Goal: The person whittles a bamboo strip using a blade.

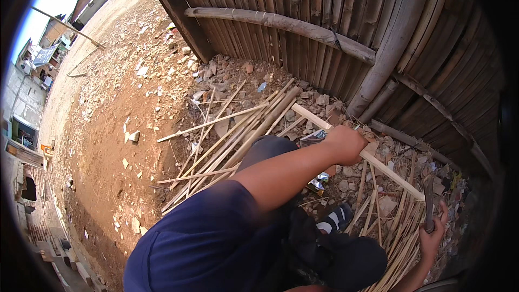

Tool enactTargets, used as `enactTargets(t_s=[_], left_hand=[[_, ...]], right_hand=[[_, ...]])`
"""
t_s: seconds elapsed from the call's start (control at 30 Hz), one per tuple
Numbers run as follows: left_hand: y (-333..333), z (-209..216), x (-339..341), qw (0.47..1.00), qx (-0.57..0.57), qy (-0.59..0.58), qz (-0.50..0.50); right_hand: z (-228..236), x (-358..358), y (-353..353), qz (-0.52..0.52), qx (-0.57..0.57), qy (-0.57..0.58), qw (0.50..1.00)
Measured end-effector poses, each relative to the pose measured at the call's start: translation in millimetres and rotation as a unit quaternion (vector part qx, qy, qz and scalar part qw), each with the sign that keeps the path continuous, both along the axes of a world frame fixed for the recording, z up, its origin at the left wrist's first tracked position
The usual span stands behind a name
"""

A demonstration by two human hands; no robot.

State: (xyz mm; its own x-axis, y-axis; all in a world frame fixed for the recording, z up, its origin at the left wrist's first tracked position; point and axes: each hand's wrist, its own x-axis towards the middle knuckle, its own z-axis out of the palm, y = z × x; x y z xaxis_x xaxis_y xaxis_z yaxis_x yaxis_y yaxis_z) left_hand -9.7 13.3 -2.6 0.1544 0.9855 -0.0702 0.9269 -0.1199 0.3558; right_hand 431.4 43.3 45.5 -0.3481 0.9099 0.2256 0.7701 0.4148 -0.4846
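Observation:
My left hand (347, 145) is closed around a pale split bamboo strip (394, 174), which slants from the upper left down to the lower right. At the strip's lower right end stands the dark blade of a knife (428, 205), touching it or very close. My right hand (431, 233) grips the knife low down, with some fingers stretched upward; the handle is mostly hidden in the palm. Left of my leg lies a pile of long bamboo strips (238, 132) with a thicker pole (281, 111) on it. More thin strips (400, 221) lie below the knife.
A bamboo wall (303, 0) with a horizontal pole (281, 21) rises close in front and to the right. Rubble and litter (324, 100) cover the ground at its foot. My sandalled foot (335, 219) is between the two heaps of strips. Dirt ground (124, 130) stretches left.

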Motion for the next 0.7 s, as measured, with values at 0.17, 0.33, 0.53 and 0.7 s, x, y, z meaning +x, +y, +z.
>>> enactTargets(t_s=[0.17,0.33,0.53,0.7], left_hand=[[1,29,2,0.998,-0.005,-0.02,0.062],[0,31,-3,0.991,-0.012,-0.018,0.131],[-11,18,-18,0.981,0.076,-0.045,0.17],[-6,25,-22,0.977,0.104,-0.067,0.175]], right_hand=[[61,-3,-9,-0.099,0.038,0.012,0.994],[55,-81,6,-0.089,-0.037,0.016,0.995],[16,-146,0,-0.108,-0.094,0.001,0.99],[-5,-171,-2,-0.087,-0.082,-0.047,0.992]])
